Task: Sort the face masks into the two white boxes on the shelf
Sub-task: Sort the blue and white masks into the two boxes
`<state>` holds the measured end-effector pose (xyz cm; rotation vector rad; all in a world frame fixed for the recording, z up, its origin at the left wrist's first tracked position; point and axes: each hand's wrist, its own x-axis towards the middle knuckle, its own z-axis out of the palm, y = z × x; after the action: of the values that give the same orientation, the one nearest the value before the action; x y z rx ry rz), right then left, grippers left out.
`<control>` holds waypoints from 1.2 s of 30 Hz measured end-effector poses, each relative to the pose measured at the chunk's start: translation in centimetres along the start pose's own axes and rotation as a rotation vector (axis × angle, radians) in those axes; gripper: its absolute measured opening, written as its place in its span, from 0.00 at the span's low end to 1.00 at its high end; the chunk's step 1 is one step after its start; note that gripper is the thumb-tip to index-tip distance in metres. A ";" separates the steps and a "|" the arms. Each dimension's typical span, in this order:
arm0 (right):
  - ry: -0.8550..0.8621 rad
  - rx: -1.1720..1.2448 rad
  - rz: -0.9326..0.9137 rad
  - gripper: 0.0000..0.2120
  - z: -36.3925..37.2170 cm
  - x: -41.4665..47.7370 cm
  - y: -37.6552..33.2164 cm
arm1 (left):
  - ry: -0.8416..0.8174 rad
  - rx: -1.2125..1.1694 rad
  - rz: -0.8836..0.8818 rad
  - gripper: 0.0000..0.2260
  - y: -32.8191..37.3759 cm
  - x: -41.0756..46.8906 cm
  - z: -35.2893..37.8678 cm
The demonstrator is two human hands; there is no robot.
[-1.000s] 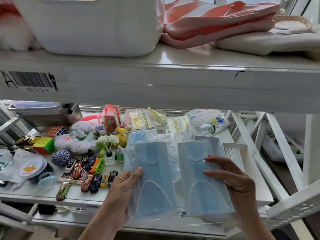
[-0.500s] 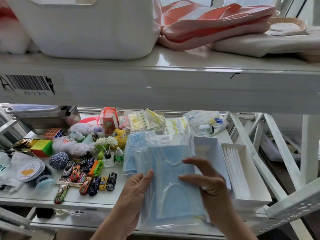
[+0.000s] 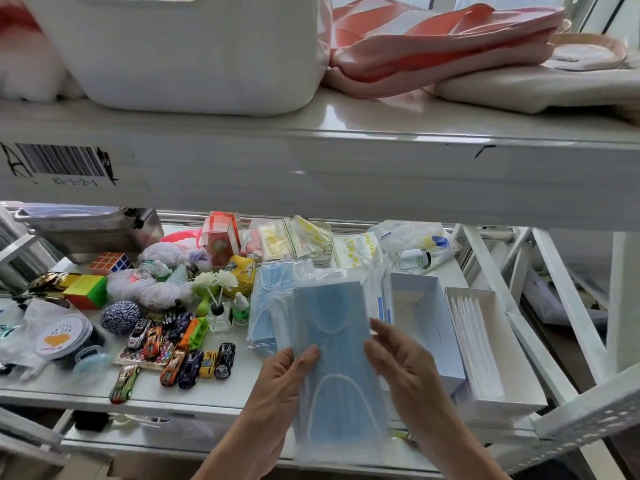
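A stack of blue face masks (image 3: 337, 368) in clear plastic is held upright above the shelf's front edge. My left hand (image 3: 280, 382) grips its left side and my right hand (image 3: 401, 365) holds its right side. More bagged blue masks (image 3: 273, 289) lie on the shelf behind. To the right stand two white boxes side by side: the nearer one (image 3: 429, 327) shows a bare inside, the farther one (image 3: 519, 382) holds white masks (image 3: 474, 341) standing on edge.
Toy cars (image 3: 180, 351), puzzle cubes (image 3: 86, 289), yarn balls (image 3: 121, 317) and small bottles crowd the shelf's left half. Yellow-printed packets (image 3: 294, 237) lie at the back. An upper shelf (image 3: 311, 168) with a white bin (image 3: 194, 46) and folded cloth overhangs. White frame struts (image 3: 540, 341) run at right.
The two separate blue mask packs have been brought together into one stack. My right hand moved left, away from the white boxes, and both hands now hold the single stack.
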<state>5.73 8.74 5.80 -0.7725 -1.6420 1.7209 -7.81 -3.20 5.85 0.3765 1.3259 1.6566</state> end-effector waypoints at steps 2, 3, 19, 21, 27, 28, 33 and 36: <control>-0.051 0.000 0.044 0.12 0.9 -0.3 -0.3 | -0.027 0.023 0.022 0.14 -0.4 0.0 0.5; -0.045 -0.008 0.070 0.11 1.3 -0.4 -0.3 | -0.030 0.041 0.033 0.14 -0.6 0.1 0.7; 0.082 -0.274 0.184 0.06 -4.1 2.5 -5.2 | 0.105 0.236 0.214 0.19 -0.9 1.6 0.1; 0.204 -0.576 0.146 0.08 -8.2 5.0 -6.8 | 0.125 0.207 0.196 0.20 -0.9 1.8 -0.8; 0.090 -1.234 0.354 0.11 -10.4 11.4 -5.7 | 0.128 0.214 0.199 0.18 -0.8 2.1 -0.8; 0.080 -1.288 0.383 0.12 -9.8 12.1 -4.8 | 0.126 0.213 0.191 0.19 -0.8 2.0 -0.9; 0.122 -1.461 0.413 0.16 -7.7 12.6 0.4 | 0.111 0.182 0.202 0.28 -0.9 2.4 -1.8; 0.112 -1.482 0.457 0.18 -7.3 12.0 3.2 | 0.101 0.167 0.206 0.24 -1.1 2.4 -2.0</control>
<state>3.68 22.58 2.37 -1.9178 -2.6548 0.3262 -9.98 -2.51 3.46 0.5502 1.5494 1.7577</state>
